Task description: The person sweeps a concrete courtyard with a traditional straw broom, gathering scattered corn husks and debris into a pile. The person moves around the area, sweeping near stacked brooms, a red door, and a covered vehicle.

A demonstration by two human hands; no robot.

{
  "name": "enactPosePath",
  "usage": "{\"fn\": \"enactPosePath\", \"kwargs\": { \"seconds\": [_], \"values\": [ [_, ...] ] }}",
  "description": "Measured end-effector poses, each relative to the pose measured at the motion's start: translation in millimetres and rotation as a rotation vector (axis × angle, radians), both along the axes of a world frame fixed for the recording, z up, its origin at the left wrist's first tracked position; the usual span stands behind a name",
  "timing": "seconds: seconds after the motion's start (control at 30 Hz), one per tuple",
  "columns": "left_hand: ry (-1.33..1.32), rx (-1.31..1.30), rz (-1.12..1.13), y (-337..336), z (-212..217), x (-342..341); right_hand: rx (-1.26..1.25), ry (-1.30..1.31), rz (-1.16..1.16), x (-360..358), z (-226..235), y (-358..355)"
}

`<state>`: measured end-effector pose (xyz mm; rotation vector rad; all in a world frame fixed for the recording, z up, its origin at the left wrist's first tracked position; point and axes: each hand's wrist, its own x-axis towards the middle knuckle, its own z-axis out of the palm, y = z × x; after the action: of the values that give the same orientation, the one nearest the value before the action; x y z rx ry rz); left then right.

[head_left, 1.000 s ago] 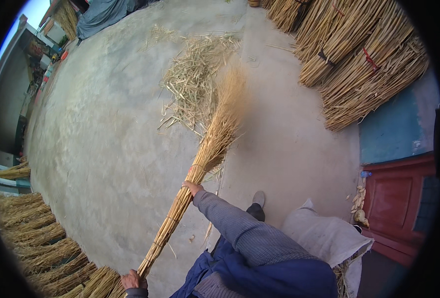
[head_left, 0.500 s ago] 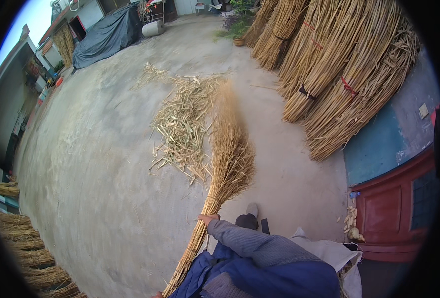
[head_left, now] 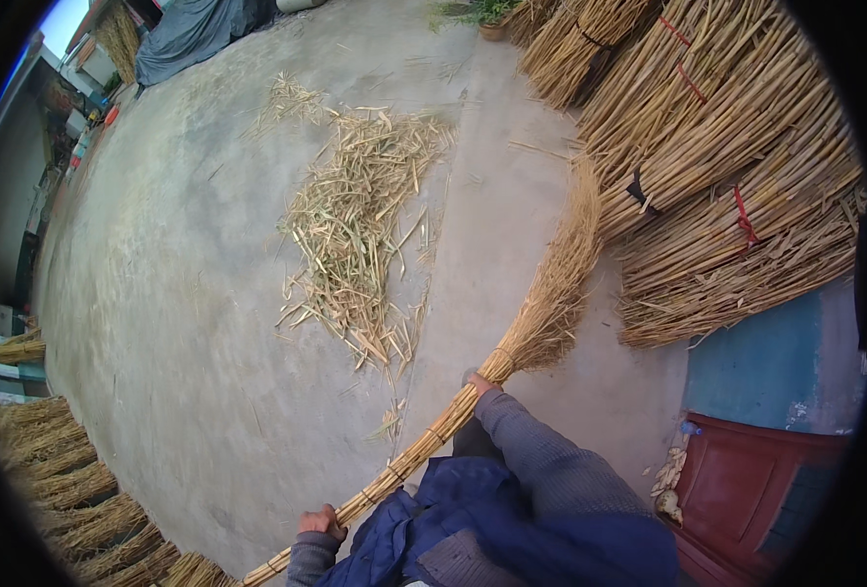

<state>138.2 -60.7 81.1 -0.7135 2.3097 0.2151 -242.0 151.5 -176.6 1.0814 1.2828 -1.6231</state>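
Observation:
A long straw broom of bound stalks (head_left: 424, 445) slants from the bottom edge up to the right. My right hand (head_left: 480, 383) is closed round its handle just below the bushy head (head_left: 556, 293). Lower down, my left hand (head_left: 321, 522) grips the handle near its lower end. The broom's head rests on or just over the concrete, right of a heap of dry leaves and husks (head_left: 350, 225). Its tip reaches close to the stacked stalk bundles.
Tall stalk bundles (head_left: 707, 186) tied with red and black bands lean at the right wall. Below them is a red door (head_left: 737, 479) with pale cobs (head_left: 668, 479) beside it. More straw bundles (head_left: 71, 479) lie at lower left. A grey tarp (head_left: 199, 39) covers something far back.
The broom's head has swung right, away from the leaf heap and toward the stalk bundles. My left hand has come further into view. The whole scene has shifted as my head turned down.

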Motion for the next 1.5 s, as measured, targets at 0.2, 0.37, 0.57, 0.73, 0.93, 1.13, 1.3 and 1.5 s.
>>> {"fn": "enactPosePath", "kwargs": {
  "seconds": [0.2, 0.37, 0.57, 0.73, 0.93, 1.13, 1.3, 1.5],
  "values": [
    [-0.237, -0.061, 0.304, 13, 90, -21, -0.115, -0.146, 0.318, -4, -13, -132],
    [-0.256, 0.028, 0.539, 11, 99, 5, -0.015, 0.082, 0.540, 7, 42, -192],
    [-0.103, 0.036, 0.545, -6, 19, -2, 0.178, 0.350, 0.517, -69, 114, -190],
    [0.021, 0.065, 0.381, -40, -22, -102, 0.281, 0.387, 0.301, -169, 109, -167],
    [0.007, 0.205, 0.229, -59, -41, -333, 0.348, 0.511, 0.304, -367, 52, -94],
    [-0.008, 0.201, 0.231, -22, -32, -526, 0.141, 0.168, 0.243, -556, -19, -67],
    [-0.156, 0.059, 0.405, -5, 23, -521, 0.071, 0.124, 0.506, -545, -18, -145],
    [-0.204, 0.047, 0.741, 14, 65, -444, 0.059, 0.084, 0.704, -491, 42, -250]
  ]
}}
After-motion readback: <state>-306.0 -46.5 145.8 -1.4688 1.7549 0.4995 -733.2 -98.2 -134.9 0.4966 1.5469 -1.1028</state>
